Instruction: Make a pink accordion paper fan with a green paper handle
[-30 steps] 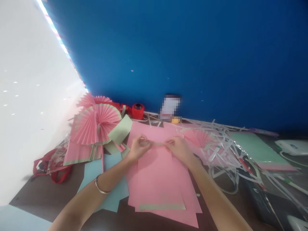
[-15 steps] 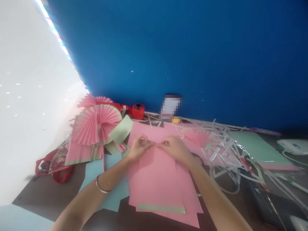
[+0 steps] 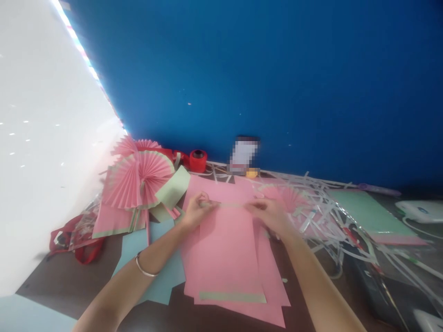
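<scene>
My left hand [image 3: 196,210] pinches one end of a thin pale strip [image 3: 232,204] at the far edge of the pink paper sheet [image 3: 226,249]. My right hand [image 3: 270,213] pinches the other end, so the strip is stretched between them across the sheet's top. The pink sheet lies on a stack of more pink sheets and has a pale green band [image 3: 232,296] along its near edge. A bangle is on my left wrist.
Folded pink paper fans [image 3: 138,177] and pale green pieces are piled at the left. A red tape roll [image 3: 198,160] stands by the blue wall. A tangle of white paper strips [image 3: 325,212] covers the right. Light blue sheets [image 3: 161,272] lie under the pink stack.
My hands, close together half a second ago, have drawn apart; the right hand has moved to the right, stretching the strip out along the sheet's top edge.
</scene>
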A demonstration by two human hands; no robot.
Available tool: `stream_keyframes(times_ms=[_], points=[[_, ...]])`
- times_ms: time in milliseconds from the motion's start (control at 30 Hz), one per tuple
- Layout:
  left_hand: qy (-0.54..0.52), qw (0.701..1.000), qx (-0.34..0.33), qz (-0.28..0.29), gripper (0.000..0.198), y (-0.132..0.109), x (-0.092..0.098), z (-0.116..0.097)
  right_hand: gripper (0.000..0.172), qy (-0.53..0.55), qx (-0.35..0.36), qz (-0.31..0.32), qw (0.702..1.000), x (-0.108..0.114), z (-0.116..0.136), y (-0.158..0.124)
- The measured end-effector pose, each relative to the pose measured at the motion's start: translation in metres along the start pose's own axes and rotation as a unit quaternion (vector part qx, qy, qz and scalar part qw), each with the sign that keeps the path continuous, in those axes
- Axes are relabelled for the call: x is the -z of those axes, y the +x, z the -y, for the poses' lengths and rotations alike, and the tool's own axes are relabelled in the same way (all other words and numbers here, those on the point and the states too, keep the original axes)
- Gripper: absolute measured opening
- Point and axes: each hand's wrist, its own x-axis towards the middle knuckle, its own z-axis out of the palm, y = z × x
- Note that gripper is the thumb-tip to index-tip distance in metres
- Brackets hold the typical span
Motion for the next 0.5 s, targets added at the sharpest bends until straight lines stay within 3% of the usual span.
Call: stream_keyframes(times_ms=[267, 400, 500], points=[[0.003, 1.000, 0.001, 0.008, 0.038, 0.000, 0.001, -0.001, 0.025, 0.033, 0.030, -0.038, 0.998, -0.015, -0.005, -0.002], [0.004, 1.000, 0.006, 0.014, 0.039, 0.001, 0.002, 0.001, 0.023, 0.053, 0.074, 0.005, 0.996, -0.021, -0.001, -0.001], [0.000, 1.000, 0.009, 0.023, 0.040, 0.001, 0.002, 0.002, 0.022, 0.074, 0.058, 0.037, 0.995, -0.021, 0.002, 0.000]])
